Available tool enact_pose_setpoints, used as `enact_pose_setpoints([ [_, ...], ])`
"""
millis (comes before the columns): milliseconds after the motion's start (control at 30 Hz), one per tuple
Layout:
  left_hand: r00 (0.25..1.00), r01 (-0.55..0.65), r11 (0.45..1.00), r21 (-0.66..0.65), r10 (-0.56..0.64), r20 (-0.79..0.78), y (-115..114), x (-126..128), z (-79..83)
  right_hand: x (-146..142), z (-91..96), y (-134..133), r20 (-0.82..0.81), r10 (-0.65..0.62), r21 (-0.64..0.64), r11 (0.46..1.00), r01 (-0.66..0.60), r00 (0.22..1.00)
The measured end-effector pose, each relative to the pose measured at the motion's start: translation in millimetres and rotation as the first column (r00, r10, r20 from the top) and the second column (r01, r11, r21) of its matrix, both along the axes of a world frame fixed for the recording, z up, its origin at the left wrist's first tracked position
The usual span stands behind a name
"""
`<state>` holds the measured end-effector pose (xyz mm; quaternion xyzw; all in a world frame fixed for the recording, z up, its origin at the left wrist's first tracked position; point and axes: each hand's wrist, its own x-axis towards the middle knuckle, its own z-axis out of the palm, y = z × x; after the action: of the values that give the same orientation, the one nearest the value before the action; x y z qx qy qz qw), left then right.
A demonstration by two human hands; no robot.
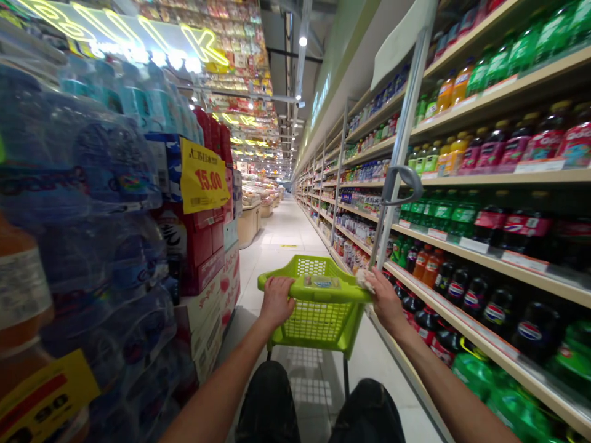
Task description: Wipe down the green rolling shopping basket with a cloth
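A green plastic shopping cart [308, 323] stands in front of my dark-trousered legs. My left hand [277, 301] is wrapped around the left end of its handlebar [330, 294]. At the right end, my right hand [385, 300] closes on the same bar. A crumpled whitish thing [364, 280], perhaps tissue, shows by my right fingers. Just above that hand rises a thin grey rod with a loop [402, 184] at its top; I cannot tell whether the hand touches it. The basket's visible mesh wall faces me, and a small clear panel is set in the handlebar's middle.
Shelves of soda bottles [501, 314] line the right side closely. On the left stand stacked water packs [106, 264], red cartons [203, 246] and a yellow price sign [203, 177]. The pale tiled aisle [289, 224] runs straight ahead, past display counters [249, 224] on the left.
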<state>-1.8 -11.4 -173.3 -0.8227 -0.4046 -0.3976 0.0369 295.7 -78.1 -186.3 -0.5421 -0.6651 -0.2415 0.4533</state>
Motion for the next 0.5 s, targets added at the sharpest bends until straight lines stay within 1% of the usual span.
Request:
enact_pose_setpoints([
  [67,1.000,-0.003,1.000,0.010,0.003,0.003,0,1,-0.2,3,-1.3,-3,-0.041,-0.083,-0.008,0.996,0.083,0.996],
  [100,1.000,-0.006,1.000,0.015,0.006,0.006,1,2,-0.2,-4,-2.4,-3,-0.041,-0.093,-0.022,0.996,0.092,0.995],
  [167,1.000,-0.011,1.000,0.021,0.011,0.009,1,2,-0.3,-31,-5.3,-1,-0.008,-0.052,-0.040,0.998,0.052,0.999],
  [233,1.000,-0.014,1.000,0.022,0.014,0.004,2,2,-0.4,-61,-7.9,3,0.046,0.029,-0.018,0.999,-0.028,0.999],
  [267,1.000,-0.015,1.000,0.022,0.015,0.000,2,1,-0.5,-71,-8.7,5,0.069,0.058,-0.008,0.998,-0.057,0.996],
  [300,1.000,-0.017,1.000,0.023,0.017,-0.005,3,0,-0.6,-75,-9.1,5,0.084,0.070,0.000,0.997,-0.071,0.994],
  [333,1.000,-0.018,1.000,0.024,0.018,-0.009,3,-1,-0.7,-72,-9.3,5,0.085,0.062,0.004,0.998,-0.063,0.994],
  [367,1.000,-0.018,0.999,0.027,0.018,-0.012,4,-3,-0.9,-64,-9.4,4,0.073,0.034,0.006,0.999,-0.035,0.997],
  [467,1.000,-0.017,0.999,0.036,0.017,-0.012,4,-5,-1.9,-25,-10.2,-5,-0.022,-0.106,0.014,0.994,0.106,0.994],
  [500,1.000,-0.019,0.999,0.038,0.019,-0.011,3,-5,-2.4,-18,-10.8,-7,-0.049,-0.137,0.019,0.990,0.138,0.989],
])
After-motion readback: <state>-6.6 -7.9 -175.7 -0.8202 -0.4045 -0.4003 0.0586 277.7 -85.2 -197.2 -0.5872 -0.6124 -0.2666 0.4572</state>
